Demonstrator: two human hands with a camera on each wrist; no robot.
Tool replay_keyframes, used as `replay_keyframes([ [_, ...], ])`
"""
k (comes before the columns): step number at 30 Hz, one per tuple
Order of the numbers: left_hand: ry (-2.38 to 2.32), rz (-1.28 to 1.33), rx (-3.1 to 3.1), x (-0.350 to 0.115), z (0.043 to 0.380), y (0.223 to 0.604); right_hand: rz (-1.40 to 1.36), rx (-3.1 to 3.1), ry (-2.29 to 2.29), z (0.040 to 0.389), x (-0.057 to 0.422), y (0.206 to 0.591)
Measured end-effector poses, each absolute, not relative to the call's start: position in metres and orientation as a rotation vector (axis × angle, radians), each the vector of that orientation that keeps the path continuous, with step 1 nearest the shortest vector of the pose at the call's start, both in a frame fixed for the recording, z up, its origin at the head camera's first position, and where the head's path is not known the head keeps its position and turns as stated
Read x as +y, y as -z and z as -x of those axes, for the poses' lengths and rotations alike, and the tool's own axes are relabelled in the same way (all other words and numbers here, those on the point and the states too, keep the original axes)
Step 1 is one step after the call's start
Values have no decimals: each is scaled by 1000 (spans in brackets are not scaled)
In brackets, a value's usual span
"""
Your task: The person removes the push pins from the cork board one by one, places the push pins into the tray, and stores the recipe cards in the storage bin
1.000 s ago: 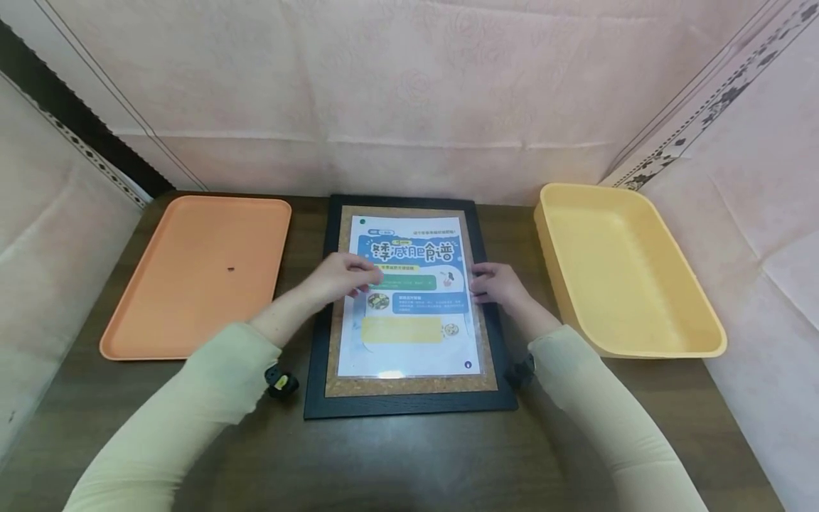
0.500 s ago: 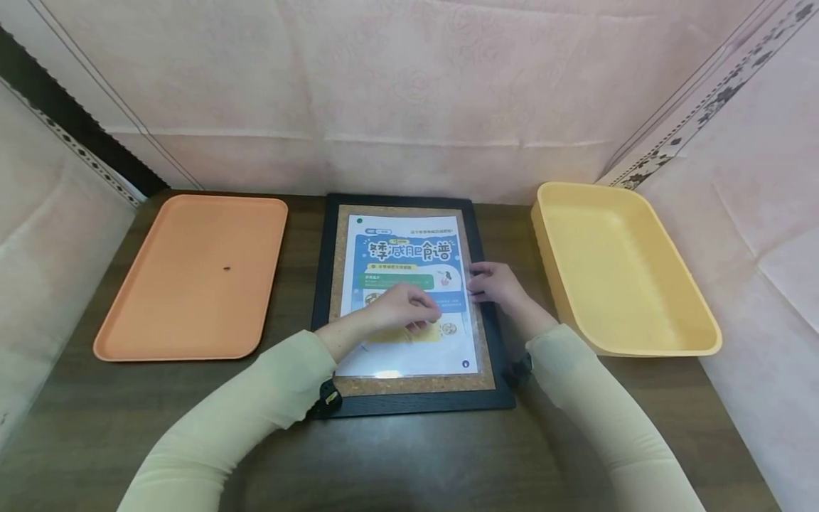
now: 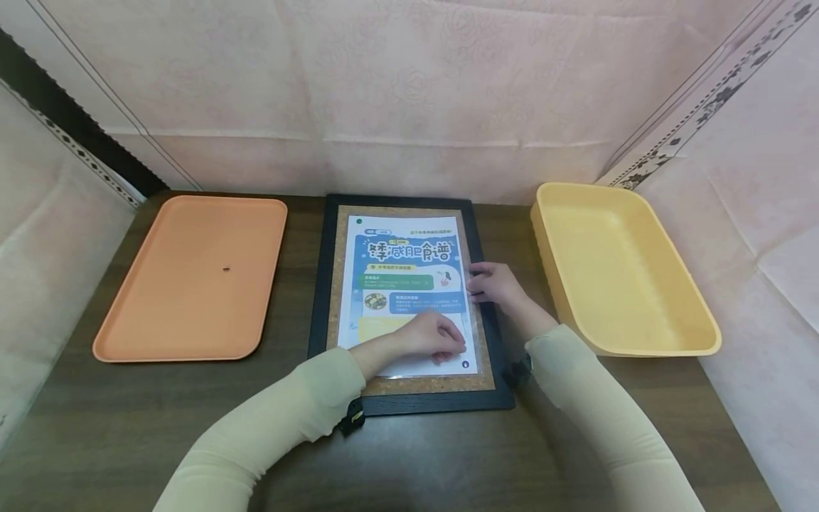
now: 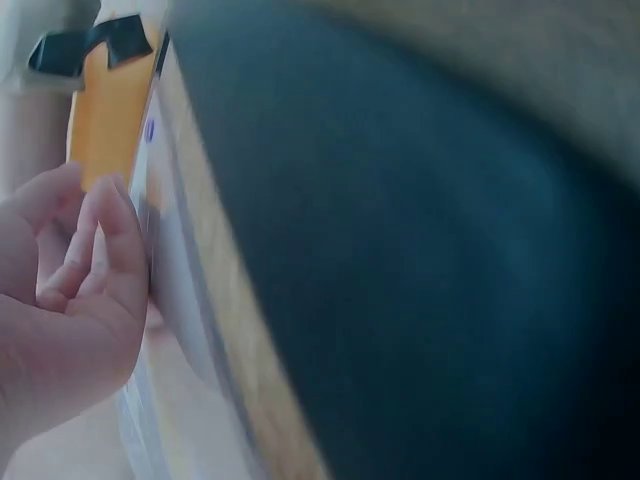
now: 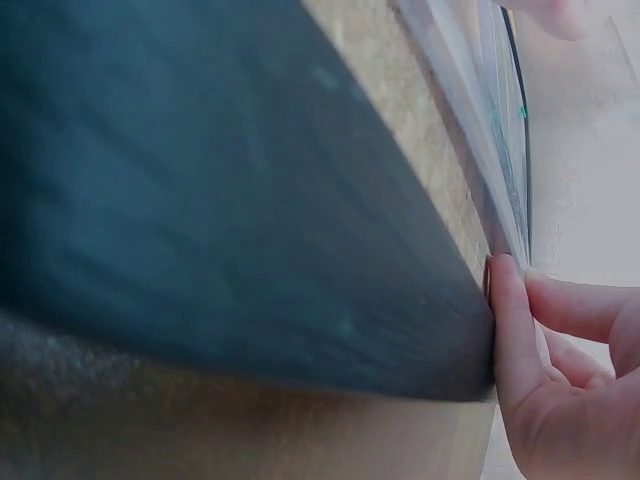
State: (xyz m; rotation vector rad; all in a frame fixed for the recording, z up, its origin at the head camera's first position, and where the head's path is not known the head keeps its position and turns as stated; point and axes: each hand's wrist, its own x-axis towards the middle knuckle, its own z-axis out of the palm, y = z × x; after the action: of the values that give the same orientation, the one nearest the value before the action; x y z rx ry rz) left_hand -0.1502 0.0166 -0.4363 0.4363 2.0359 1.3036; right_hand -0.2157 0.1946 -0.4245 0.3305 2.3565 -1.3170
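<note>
A printed poster in a clear sleeve (image 3: 409,245) lies on a cork board (image 3: 416,385) with a dark frame. A green pin (image 3: 359,221) sits at its upper left corner. A small blue-purple dot, seemingly a pin (image 3: 466,364), marks the lower right. Over the poster's lower part, my left hand (image 3: 427,334) has loosely curled fingers near that dot; nothing shows between them in the left wrist view. At the right edge, my right hand (image 3: 495,286) pinches the sleeve; in the right wrist view its fingers (image 5: 508,305) meet at the sleeve's edge.
An orange tray (image 3: 192,284) with a tiny dark speck (image 3: 226,269) on it lies to the left. A deep yellow bin (image 3: 623,270) stands to the right. Pale patterned cloth (image 3: 397,85) hangs behind and at both sides of the brown table (image 3: 448,462).
My left hand has moved from the poster's left middle down and right, to near its lower right corner. The right hand stays at the right edge.
</note>
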Motion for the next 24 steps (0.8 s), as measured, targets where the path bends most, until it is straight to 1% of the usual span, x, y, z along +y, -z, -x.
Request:
replay_keyframes([
  [5, -1270, -474, 2101, 25, 142, 437, -345, 2358, 1313, 217, 195, 426],
  [16, -998, -697, 2415, 39, 127, 435, -353, 2354, 1315, 216, 195, 426],
  [24, -857, -772, 2468, 42, 129, 434, -341, 2353, 1307, 217, 193, 424],
])
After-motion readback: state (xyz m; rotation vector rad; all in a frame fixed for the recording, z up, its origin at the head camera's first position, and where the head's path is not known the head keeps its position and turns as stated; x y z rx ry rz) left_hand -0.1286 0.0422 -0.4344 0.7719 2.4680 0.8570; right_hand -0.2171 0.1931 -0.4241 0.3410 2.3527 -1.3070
